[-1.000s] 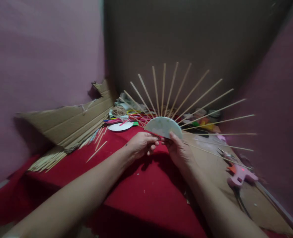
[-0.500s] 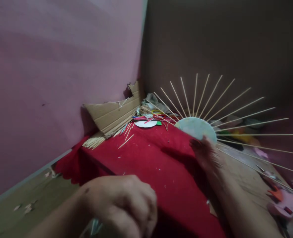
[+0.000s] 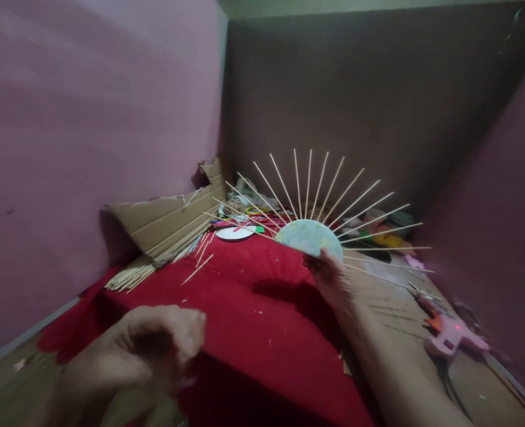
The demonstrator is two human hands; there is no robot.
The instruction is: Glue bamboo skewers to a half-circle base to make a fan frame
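Left hand (image 3: 129, 347) drawn back from the half-disc (image 3: 307, 235), right hand (image 3: 331, 279) left holding it

A second ago both hands met at the straight edge; now the left is low and toward the wearer, fingers curled and blurred, so I cannot tell whether it grips anything. The right pinches the half-disc near its right end, thumb over the face, with the thin sticks (image 3: 355, 203) fanning out beyond and to both sides of that hand.

To hold this well, I would keep the pressure on the half-disc alone, since a side push on a stick could work its base loose. One-handed, the piece may tip; the left hand under the free end would steady it. Keep the lower right sticks clear of the glue gun (image 3: 451, 337), lying right of the right forearm with its light glowing.
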